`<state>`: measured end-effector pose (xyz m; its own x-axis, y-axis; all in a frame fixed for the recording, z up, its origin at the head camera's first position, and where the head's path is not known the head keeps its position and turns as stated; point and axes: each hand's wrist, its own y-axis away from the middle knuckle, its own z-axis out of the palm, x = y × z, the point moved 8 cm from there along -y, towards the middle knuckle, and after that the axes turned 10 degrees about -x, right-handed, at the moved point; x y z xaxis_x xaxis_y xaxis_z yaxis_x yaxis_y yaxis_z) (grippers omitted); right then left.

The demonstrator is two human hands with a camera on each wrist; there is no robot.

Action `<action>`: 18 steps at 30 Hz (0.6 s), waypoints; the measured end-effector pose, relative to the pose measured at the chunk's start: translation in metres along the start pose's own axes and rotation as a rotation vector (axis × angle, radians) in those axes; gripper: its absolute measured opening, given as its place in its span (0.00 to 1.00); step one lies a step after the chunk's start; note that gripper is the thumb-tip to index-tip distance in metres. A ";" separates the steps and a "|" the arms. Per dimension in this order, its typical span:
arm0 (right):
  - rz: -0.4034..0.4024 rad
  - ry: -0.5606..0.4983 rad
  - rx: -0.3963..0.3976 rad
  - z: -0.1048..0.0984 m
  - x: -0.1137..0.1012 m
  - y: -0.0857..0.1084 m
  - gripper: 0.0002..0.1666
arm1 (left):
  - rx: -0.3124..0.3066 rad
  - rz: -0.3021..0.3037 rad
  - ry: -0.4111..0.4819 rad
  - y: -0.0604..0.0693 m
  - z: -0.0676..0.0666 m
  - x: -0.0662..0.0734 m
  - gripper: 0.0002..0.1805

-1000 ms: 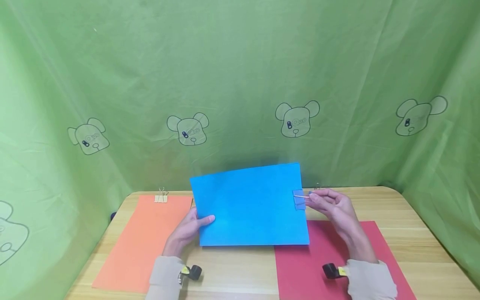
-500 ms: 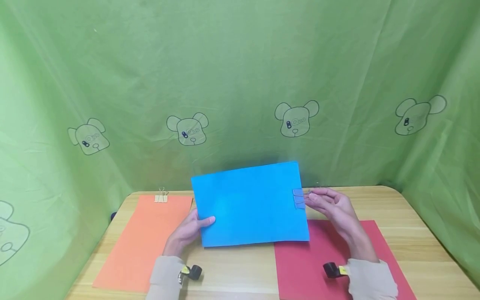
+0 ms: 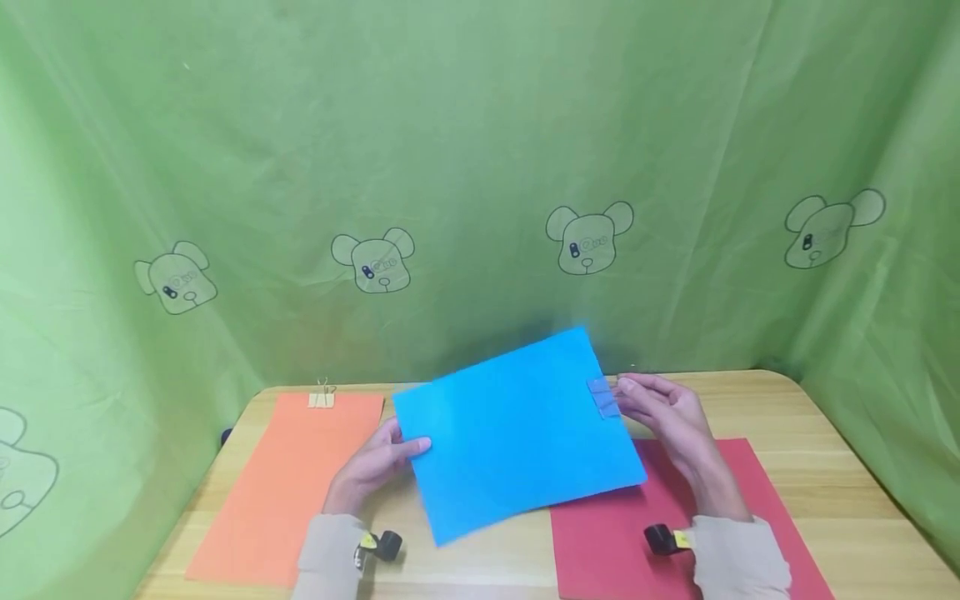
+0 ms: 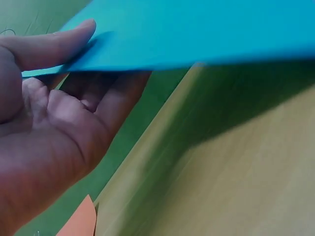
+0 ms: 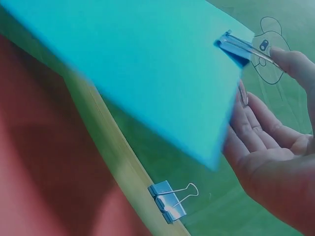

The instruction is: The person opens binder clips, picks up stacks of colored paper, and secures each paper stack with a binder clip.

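Observation:
Blue paper (image 3: 517, 433) is held tilted above the table, its right end higher. My left hand (image 3: 375, 462) grips its left edge, thumb on the front face and fingers behind, as the left wrist view shows. On the right edge sits a blue binder clip (image 3: 604, 398). My right hand (image 3: 675, 425) is at that clip; in the right wrist view the thumb touches one wire handle of the clip (image 5: 236, 48), and the fingers lie behind by the other handle.
Orange paper (image 3: 292, 492) with a pale binder clip (image 3: 322, 401) lies at left. Red paper (image 3: 690, 533) lies at right, partly under the blue paper. Another binder clip (image 5: 167, 201) sits at the table's back edge. A green curtain (image 3: 480, 167) surrounds the table.
The blue paper has tilted further, its lower left corner swinging down and its lower right corner shifting right. My hands keep nearly the same places.

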<state>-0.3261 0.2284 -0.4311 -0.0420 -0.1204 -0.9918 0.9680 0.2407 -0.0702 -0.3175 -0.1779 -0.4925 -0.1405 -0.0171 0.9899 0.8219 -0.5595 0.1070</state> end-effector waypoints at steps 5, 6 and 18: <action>0.017 0.064 0.025 -0.001 0.002 0.001 0.32 | -0.116 0.071 0.017 -0.003 0.004 0.005 0.29; 0.019 0.078 0.026 0.000 0.002 0.001 0.33 | -0.140 0.082 0.002 -0.005 0.005 0.006 0.30; 0.042 0.245 0.070 0.015 0.004 -0.003 0.41 | -0.106 -0.084 -0.342 -0.004 0.020 0.012 0.26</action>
<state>-0.3255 0.2123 -0.4331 -0.0521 0.1275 -0.9905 0.9847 0.1720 -0.0297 -0.3120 -0.1595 -0.4794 0.0024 0.3010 0.9536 0.7509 -0.6304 0.1970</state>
